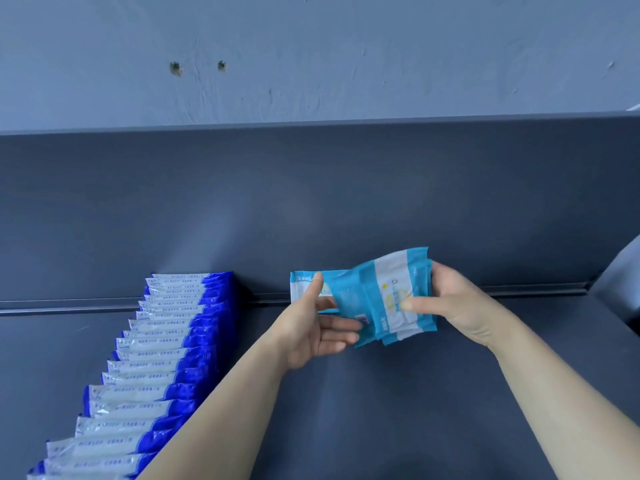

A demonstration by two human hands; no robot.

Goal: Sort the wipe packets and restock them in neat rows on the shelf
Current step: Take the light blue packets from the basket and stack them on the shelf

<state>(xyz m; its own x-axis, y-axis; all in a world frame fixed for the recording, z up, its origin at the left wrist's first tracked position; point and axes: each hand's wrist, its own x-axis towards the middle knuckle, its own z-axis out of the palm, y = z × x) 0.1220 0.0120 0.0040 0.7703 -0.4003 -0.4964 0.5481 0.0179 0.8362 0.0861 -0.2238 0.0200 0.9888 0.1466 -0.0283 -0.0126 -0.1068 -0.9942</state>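
1. Over the middle of the shelf (pixel 415 410), just in front of the back rail (pixel 536 289), I have both hands close together on one fanned bundle.
2. My right hand (pixel 460 306) is clamped on the light-blue packets (pixel 388 296), with the thumb across their printed faces and the fingers curled round the far edge.
3. My left hand (pixel 311 330) pinches a single light-blue packet (pixel 306 284) that sticks out of the bundle's left side. Its thumb lies on the packet's face and its fingers reach rightward under the fan.
4. This single packet lies with its long axis running left to right, level with the back rail. The bundle in my right hand is tilted, its top corner leaning away to the right.
5. A dark-blue row (pixel 166 341) stands on edge well to the left, running from the back rail toward me. A bare strip of shelf separates it from my hands.
6. I judge the next move to be drawing the single packet leftward out of the fan and setting it against the back rail to start a second row. The left hand is the nearer one to that spot, and the packet's long axis already matches the packets in the dark-blue row.
7. The risk I see is the loose fan slipping in my right hand as the packet comes away.
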